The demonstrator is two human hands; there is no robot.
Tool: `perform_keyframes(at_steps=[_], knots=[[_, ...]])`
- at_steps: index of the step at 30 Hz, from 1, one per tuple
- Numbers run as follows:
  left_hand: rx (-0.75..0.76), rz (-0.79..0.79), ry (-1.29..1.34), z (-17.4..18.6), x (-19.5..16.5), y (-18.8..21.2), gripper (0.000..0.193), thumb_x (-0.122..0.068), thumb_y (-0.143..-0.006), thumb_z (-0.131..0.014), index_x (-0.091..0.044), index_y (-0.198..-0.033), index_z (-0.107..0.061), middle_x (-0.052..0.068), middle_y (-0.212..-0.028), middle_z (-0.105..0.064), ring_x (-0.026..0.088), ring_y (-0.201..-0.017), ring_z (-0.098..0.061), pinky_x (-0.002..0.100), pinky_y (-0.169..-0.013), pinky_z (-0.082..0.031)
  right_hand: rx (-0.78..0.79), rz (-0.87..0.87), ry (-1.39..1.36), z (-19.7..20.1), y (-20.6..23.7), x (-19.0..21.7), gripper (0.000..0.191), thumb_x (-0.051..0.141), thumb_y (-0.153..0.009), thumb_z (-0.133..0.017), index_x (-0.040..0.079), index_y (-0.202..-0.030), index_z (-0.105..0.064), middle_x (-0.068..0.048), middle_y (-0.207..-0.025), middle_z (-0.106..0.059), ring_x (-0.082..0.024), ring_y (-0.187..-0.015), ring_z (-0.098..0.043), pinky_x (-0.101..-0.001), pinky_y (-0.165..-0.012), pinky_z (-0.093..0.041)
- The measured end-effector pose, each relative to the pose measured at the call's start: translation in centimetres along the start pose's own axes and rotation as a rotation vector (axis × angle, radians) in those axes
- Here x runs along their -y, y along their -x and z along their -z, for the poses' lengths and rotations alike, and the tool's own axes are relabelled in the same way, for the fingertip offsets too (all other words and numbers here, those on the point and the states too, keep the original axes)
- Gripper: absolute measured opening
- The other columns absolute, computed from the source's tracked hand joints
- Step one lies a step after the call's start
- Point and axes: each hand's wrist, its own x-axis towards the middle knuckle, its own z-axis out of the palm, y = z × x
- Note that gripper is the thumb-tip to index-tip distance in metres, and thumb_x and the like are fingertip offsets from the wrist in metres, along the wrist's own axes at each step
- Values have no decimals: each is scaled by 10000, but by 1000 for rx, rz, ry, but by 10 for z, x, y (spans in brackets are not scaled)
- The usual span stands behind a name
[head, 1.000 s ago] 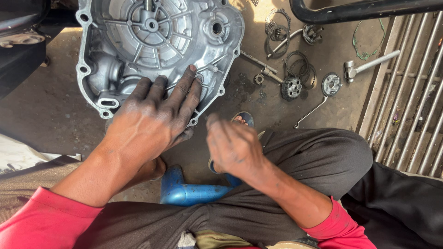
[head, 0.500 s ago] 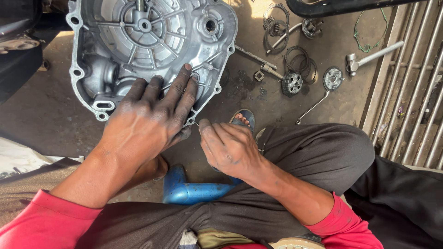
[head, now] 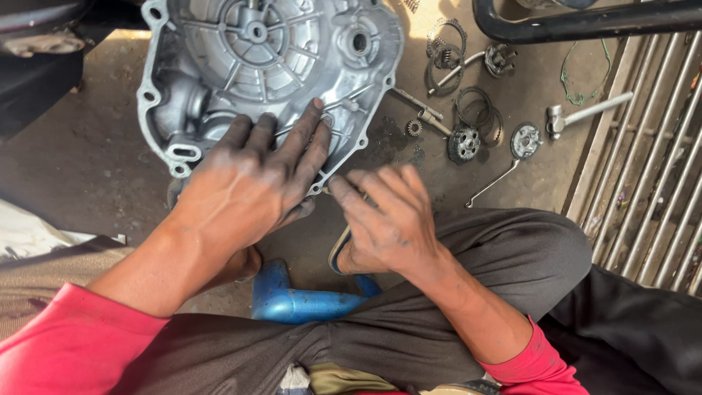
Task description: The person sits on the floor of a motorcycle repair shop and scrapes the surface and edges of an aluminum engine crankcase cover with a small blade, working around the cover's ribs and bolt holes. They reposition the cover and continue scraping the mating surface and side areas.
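Right of the engine cover (head: pixel 256 66), loose gears (head: pixel 465 143) and hammer (head: pixel 585 113).

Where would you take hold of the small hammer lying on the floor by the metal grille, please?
Probably by the bare handle of the hammer, coming from above. It lies flat on the concrete floor, head toward the gears, handle angled up toward the grille. The mid-handle looks clear of other parts, so fingers should close around it there.

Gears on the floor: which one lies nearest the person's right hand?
The small dark gear, just off the engine cover edge, lies nearest the right hand; the two larger gears lie farther right.
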Motion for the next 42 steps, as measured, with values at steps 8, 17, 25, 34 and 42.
perform_keyframes(at_steps=[8,17,25,34,42], knots=[[7,-13,-16,3,0,0,875,-510,-735,-727,-8,-1424,-530,188,-1491,-533,374,-1007,-711,437,-869,-581,126,-217,-176,-1,-5,-14,97,137,-955,-702,44,-928,-700,-59,-804,-659,-242,-709,-605,-383,-740,-399],[5,-9,-6,4,-1,1,882,-515,-718,-741,-13,-1417,-545,185,-1487,-541,373,-1004,-710,424,-852,-585,88,-210,-234,-13,-5,-17,109,159,-974,-703,54,-946,-708,-55,-816,-686,-224,-724,-623,-380,-762,-394],[11,-9,2,5,0,0,861,-497,-733,-745,-2,-1413,-560,193,-1480,-554,360,-971,-712,410,-810,-596,67,-213,-285,-17,-2,-19,103,159,-987,-695,59,-963,-701,-56,-857,-695,-222,-764,-630,-367,-785,-380],[-29,-13,-22,3,1,1,756,-437,-812,-712,-10,-1416,-553,190,-1479,-561,360,-991,-716,419,-835,-595,75,-234,-260,-23,2,-17,121,158,-991,-687,48,-939,-692,-58,-831,-686,-213,-727,-616,-378,-782,-376],[-22,-8,-30,3,0,2,798,-462,-784,-693,-4,-1421,-549,192,-1473,-556,371,-998,-716,431,-843,-588,17,-120,-190,-17,4,-17,72,73,-959,-710,18,-1003,-695,-88,-924,-700,-243,-793,-632,-380,-785,-430]])
